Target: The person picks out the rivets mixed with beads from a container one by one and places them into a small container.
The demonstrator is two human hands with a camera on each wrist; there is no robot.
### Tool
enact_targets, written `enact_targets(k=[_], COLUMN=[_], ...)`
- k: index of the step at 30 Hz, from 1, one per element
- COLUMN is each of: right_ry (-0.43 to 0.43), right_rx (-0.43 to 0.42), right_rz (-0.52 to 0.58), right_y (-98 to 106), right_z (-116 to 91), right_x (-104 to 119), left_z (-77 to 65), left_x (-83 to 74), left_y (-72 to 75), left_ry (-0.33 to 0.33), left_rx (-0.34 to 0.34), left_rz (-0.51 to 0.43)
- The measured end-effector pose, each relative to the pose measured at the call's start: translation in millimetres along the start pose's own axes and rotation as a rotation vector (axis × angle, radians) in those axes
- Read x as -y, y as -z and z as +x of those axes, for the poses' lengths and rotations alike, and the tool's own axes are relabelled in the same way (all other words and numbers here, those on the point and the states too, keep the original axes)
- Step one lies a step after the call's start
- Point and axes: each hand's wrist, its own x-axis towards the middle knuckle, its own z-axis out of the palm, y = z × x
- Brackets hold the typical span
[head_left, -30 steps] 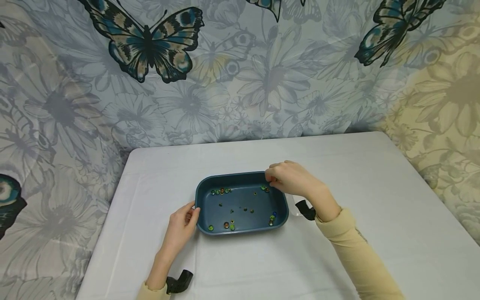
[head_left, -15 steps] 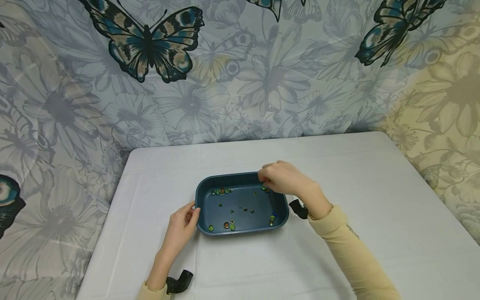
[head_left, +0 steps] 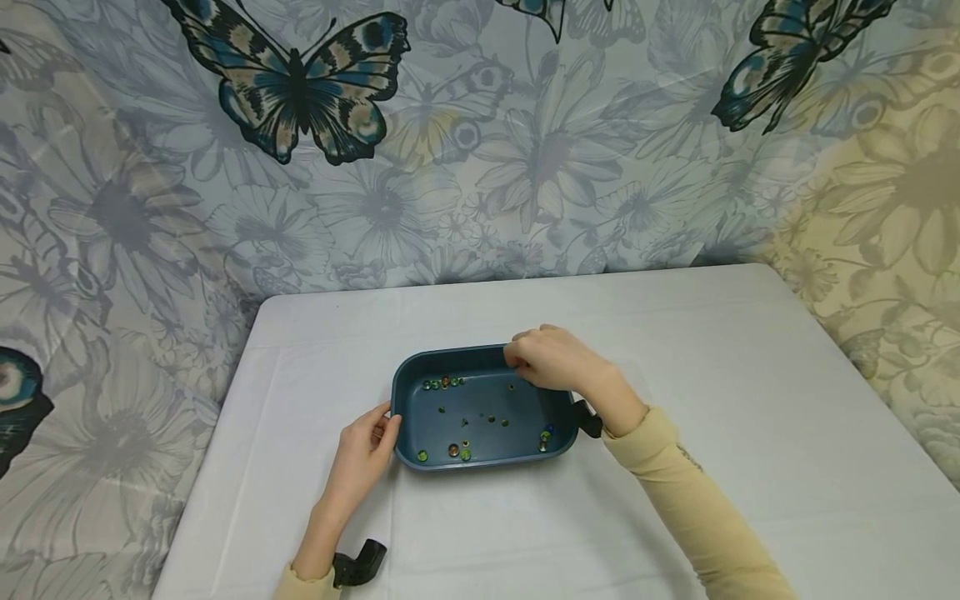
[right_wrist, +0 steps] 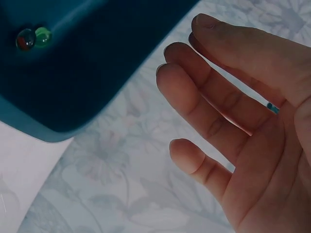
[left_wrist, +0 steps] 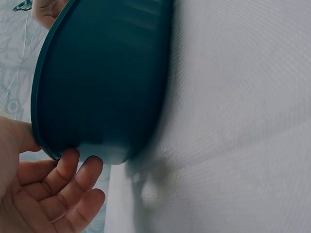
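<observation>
Round green-and-amber glass marbles [head_left: 453, 451] lie in the blue rectangular tray [head_left: 483, 463]. Steady its left end with the gripping left hand [head_left: 362, 452]; I cannot tell whether the right hand [head_left: 557, 360], by its far rim, holds any.

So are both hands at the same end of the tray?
No, the tray has the left hand at its left end and the right hand toward its right.
</observation>
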Motion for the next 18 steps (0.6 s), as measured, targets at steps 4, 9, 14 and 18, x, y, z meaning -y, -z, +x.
enact_targets(k=[4, 9, 14, 18], right_ry=[0.007, 0.008, 0.002, -0.006], right_rx=[0.004, 0.021, 0.035, 0.058], right_rz=[-0.004, 0.003, 0.011, 0.029], right_y=[-4, -7, -10, -11], right_z=[3, 6, 10, 11], right_x=[-1, -1, 0, 0], left_z=[0.0, 0.0, 0.4, 0.4], left_x=[-0.1, -0.2, -0.7, -0.7], left_y=[0.3, 0.5, 0.7, 0.5], left_ry=[0.002, 0.011, 0.013, 0.012], left_rx=[0.0, 0.004, 0.007, 0.007], left_rz=[-0.002, 0.005, 0.008, 0.006])
